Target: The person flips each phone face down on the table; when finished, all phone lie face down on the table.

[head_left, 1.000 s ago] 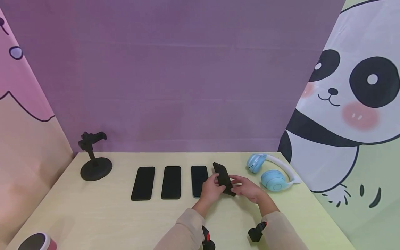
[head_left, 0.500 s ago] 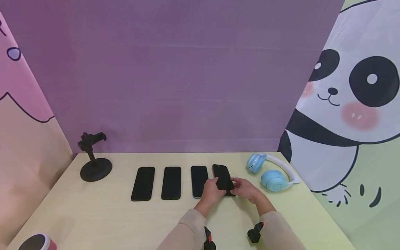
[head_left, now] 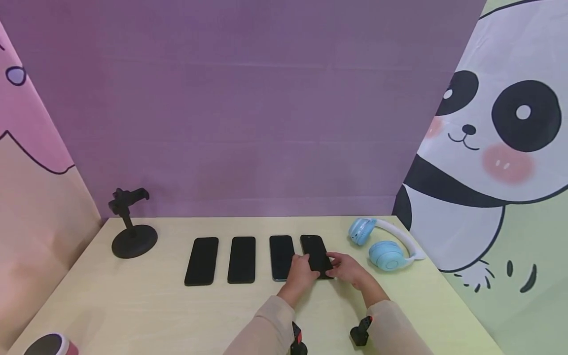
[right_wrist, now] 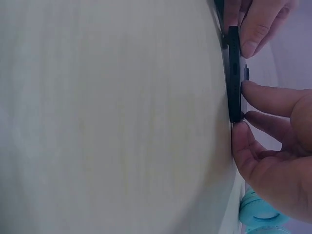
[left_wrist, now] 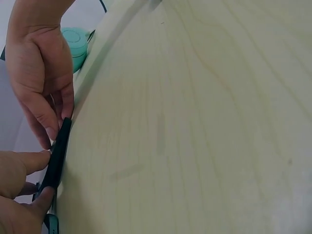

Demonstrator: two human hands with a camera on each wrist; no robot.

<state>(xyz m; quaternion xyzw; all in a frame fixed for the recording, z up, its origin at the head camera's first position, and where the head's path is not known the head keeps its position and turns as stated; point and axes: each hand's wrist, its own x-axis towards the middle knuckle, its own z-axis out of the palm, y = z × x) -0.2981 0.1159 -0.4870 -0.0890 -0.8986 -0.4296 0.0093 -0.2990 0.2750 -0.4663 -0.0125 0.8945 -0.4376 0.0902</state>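
Observation:
My left hand [head_left: 301, 274] and my right hand [head_left: 348, 270] hold a black smartphone [head_left: 315, 250] between them, at its left and right edges. It lies nearly level close over the table, at the right end of a row of dark phones. In the right wrist view the phone's end edge [right_wrist: 234, 73] shows, with the right thumb and fingers at one corner and the left fingers at the other. Just left of it, partly behind the left hand, lies another smartphone [head_left: 281, 256]. Further left are a third phone [head_left: 241, 260] and a fourth phone [head_left: 201, 261].
Blue and white headphones [head_left: 387, 255] lie right of the right hand. A black phone stand [head_left: 134, 240] with a round base stands at the back left. A round dark-topped pink and white object [head_left: 51, 344] is cut off at the front left of the table [head_left: 155, 315].
The held smartphone has come down from a tilted, turned pose to nearly flat, straighter in line with the row. Both hands keep hold of it and have shifted only slightly.

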